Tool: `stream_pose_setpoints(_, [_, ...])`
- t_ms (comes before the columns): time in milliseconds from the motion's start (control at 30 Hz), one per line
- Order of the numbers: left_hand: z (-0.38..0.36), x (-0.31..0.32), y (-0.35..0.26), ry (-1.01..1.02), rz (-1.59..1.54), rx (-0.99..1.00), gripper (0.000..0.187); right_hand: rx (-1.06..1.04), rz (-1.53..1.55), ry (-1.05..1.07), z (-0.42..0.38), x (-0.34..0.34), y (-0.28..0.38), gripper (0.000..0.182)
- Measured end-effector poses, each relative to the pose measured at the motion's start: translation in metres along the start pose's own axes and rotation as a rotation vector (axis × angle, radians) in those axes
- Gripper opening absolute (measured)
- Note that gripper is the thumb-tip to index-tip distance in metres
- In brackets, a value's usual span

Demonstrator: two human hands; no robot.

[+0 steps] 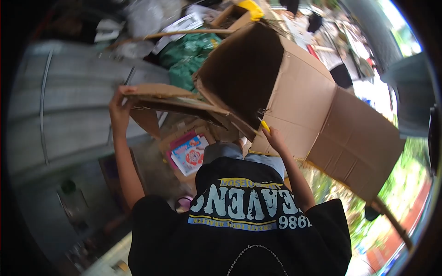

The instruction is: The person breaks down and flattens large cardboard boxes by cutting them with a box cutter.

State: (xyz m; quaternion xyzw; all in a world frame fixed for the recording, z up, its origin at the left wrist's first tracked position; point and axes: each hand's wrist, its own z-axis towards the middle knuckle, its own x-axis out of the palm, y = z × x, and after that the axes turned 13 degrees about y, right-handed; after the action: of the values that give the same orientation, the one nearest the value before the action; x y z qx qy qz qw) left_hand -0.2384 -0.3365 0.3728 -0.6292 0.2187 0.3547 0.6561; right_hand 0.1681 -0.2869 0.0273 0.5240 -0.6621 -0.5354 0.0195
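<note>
A large open cardboard box stands tilted in front of me, its dark inside facing up and left, with a long flap spread out to the right. At the left, my left hand is closed on the outer end of a raised cardboard flap. My right hand grips a yellow-handled cutter by the box's near edge. The cutter's tip points up and left, towards the cardboard; whether it touches is too small to tell.
Below the raised flap lies a printed sheet with pink items on cardboard. A green plastic bag sits behind the flap, near clear plastic bags. Grey corrugated metal is at the left. A wooden pole slants at the lower right.
</note>
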Motion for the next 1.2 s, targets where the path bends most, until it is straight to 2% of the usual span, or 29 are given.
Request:
stream_pose_setpoints(67, [-0.033,-0.011,-0.018,-0.136,-0.015,-0.079,0.02,0.029,0.069,0.09,0.012,-0.015,0.004,0.04])
stream_pose_setpoints(100, [-0.048,-0.014,-0.03,-0.199,-0.063,-0.085,0.019,0.141,0.278,0.186,0.01,-0.034,0.022,0.038])
stream_pose_setpoints(133, [-0.066,-0.017,-0.047,-0.253,-0.106,-0.092,0.019,0.122,0.249,0.234,0.01,-0.043,0.024,0.038])
stream_pose_setpoints(200, [-0.105,-0.025,-0.082,-0.373,-0.039,-0.14,0.018,0.147,0.63,0.306,0.007,-0.055,0.022,0.034])
stream_pose_setpoints(233, [-0.118,-0.028,-0.095,-0.465,0.014,-0.142,0.018,0.14,0.607,0.338,0.001,-0.064,0.024,0.034])
stream_pose_setpoints(267, [-0.136,-0.032,-0.108,-0.492,0.024,-0.168,0.018,0.107,0.73,0.347,-0.004,-0.069,0.026,0.032])
stream_pose_setpoints(300, [-0.157,-0.035,-0.119,-0.608,0.088,-0.142,0.02,0.084,0.854,0.357,-0.01,-0.07,0.026,0.03])
stream_pose_setpoints(333, [-0.179,-0.036,-0.129,-0.722,0.157,-0.115,0.022,0.084,0.835,0.393,-0.015,-0.068,0.023,0.03])
stream_pose_setpoints(400, [-0.229,-0.041,-0.146,-0.816,0.193,-0.126,0.026,0.069,0.98,0.414,-0.018,-0.064,0.022,0.03])
stream_pose_setpoints(467, [-0.269,-0.043,-0.169,-0.902,0.242,-0.125,0.03,0.085,1.0,0.48,-0.023,-0.062,0.033,0.03])
stream_pose_setpoints(533, [-0.303,-0.039,-0.193,-1.107,0.118,-0.134,0.033,0.016,1.132,0.487,-0.025,-0.054,0.049,0.029])
stream_pose_setpoints(600, [-0.327,-0.031,-0.213,-1.144,0.16,-0.163,0.033,0.008,1.142,0.519,-0.021,-0.051,0.076,0.028])
stream_pose_setpoints(667, [-0.346,-0.016,-0.232,-1.309,0.047,-0.24,0.037,-0.241,0.984,0.517,-0.026,-0.059,0.114,0.029])
stream_pose_setpoints(800, [-0.385,0.015,-0.268,-1.389,0.125,-0.213,0.038,-0.712,0.741,0.311,-0.065,-0.091,0.23,0.024])
stream_pose_setpoints(867, [-0.409,0.035,-0.269,-1.418,0.192,-0.174,0.032,-0.954,0.582,0.322,-0.089,-0.103,0.294,0.035])
stream_pose_setpoints(933, [-0.423,0.056,-0.261,-1.426,0.306,-0.22,0.03,-1.123,0.31,0.462,-0.129,-0.111,0.362,0.041])
stream_pose_setpoints(967, [-0.43,0.064,-0.255,-1.443,0.291,-0.21,0.03,-1.14,0.298,0.479,-0.142,-0.095,0.383,0.041])
stream_pose_setpoints(1000, [-0.436,0.072,-0.252,-1.458,0.273,-0.199,0.029,-1.369,0.174,0.37,-0.152,-0.077,0.404,0.042])
stream_pose_setpoints(1067, [-0.442,0.089,-0.251,-1.45,0.252,-0.228,0.028,-1.622,0.04,0.258,-0.18,-0.05,0.427,0.043])
stream_pose_setpoints(1133, [-0.452,0.107,-0.25,-1.514,0.213,-0.295,0.026,-1.307,-0.27,0.799,-0.207,-0.025,0.439,0.043])
stream_pose_setpoints(1167, [-0.459,0.114,-0.25,-1.556,0.15,-0.349,0.027,-1.21,-0.352,0.872,-0.213,-0.015,0.448,0.039])
stream_pose_setpoints(1200, [-0.473,0.119,-0.248,-1.582,0.157,-0.353,0.027,-1.228,-0.369,0.885,-0.215,0.001,0.451,0.039])
